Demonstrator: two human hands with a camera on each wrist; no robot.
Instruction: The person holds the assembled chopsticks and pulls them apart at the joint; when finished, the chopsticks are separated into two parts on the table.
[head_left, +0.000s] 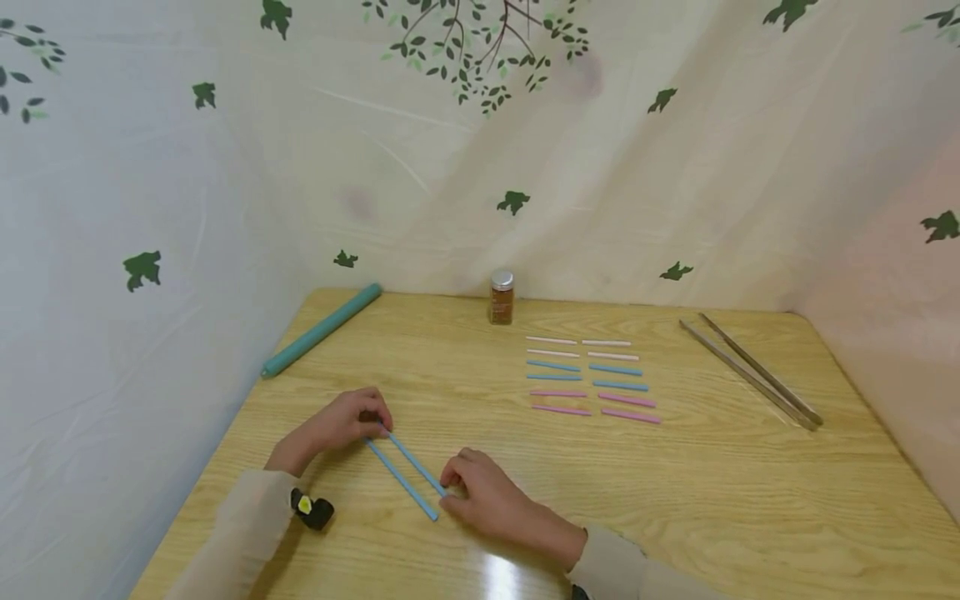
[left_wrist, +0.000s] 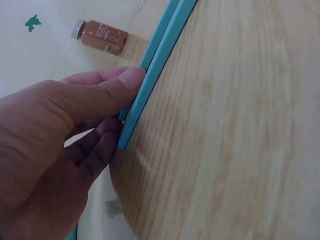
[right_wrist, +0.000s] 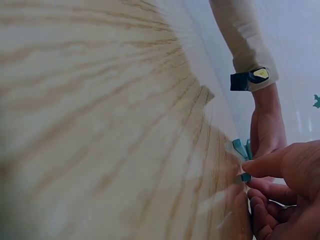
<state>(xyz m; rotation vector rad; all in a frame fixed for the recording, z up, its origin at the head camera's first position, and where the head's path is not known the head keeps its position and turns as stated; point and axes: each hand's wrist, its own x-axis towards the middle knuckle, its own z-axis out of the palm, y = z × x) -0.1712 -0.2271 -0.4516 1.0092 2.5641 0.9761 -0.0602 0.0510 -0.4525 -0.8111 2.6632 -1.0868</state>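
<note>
Two slim blue sticks, much like chopsticks, lie side by side on a slant between the hands. The left hand [head_left: 347,421] pinches the far end of the right-hand blue stick [head_left: 415,461] between thumb and fingers. At its near end, the right hand [head_left: 491,497] has thumb and bent forefinger on the same stick. The other blue stick [head_left: 402,482] runs alongside on the left, its upper end just below the left fingers. Both sticks [left_wrist: 159,60] show close up in the left wrist view, square-edged; in the right wrist view a blue tip [right_wrist: 245,177] shows at the right fingertips.
Short white, blue and pink sticks [head_left: 617,368] lie in two columns on the wooden table [head_left: 712,500]. A silver-capped bottle [head_left: 502,302] stands at the back. Long tongs [head_left: 746,375] lie right; a green rod [head_left: 321,332] lies left. Printed cloth [head_left: 420,183] walls the table.
</note>
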